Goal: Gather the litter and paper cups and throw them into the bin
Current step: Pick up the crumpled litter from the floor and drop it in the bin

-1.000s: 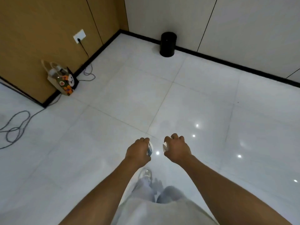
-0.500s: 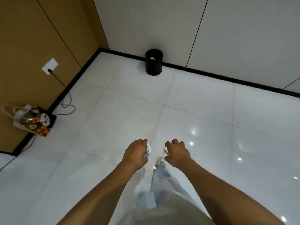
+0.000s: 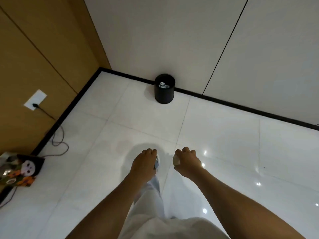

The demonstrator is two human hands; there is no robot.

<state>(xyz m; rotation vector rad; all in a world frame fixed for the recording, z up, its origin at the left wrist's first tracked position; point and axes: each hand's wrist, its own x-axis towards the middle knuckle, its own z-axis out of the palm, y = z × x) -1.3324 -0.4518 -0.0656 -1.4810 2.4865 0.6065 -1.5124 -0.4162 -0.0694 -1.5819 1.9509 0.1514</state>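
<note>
**Bin's dead ahead, both hands loaded, still a walk to go**

So here's where I'm at. The small black round bin (image 3: 164,94) sits on the glossy white tiled floor (image 3: 224,138) up against the pale wall panel, just right of the corner where the brown wood panelling starts. From my hands it lies straight forward and a hair to the centre-right, well apart from both. I can see crumpled pale litter already inside it (image 3: 163,85).

Left hand (image 3: 144,167) is curled round a small pale piece of litter with a bluish edge (image 3: 156,163), only a sliver of it peeking out on the thumb side. Right hand (image 3: 188,163) has its grip closed on a small white wad or cup bit (image 3: 176,160), again mostly hidden, so I can't tell you exactly what either piece is. The hands are side by side at about the same reach, and the bin's mouth lines up roughly with the gap between them. I'd call the right one marginally better lined up, but honestly it's a wash.

My read: nothing to drop yet. The opening faces up, so both hands need to be carried over the rim before letting go. It's a small target for light scraps.

Off to the left there's a patterned tote bag (image 3: 20,171) and a grey cable (image 3: 58,142) running from the wall socket (image 3: 35,99), both out of my path.
</note>
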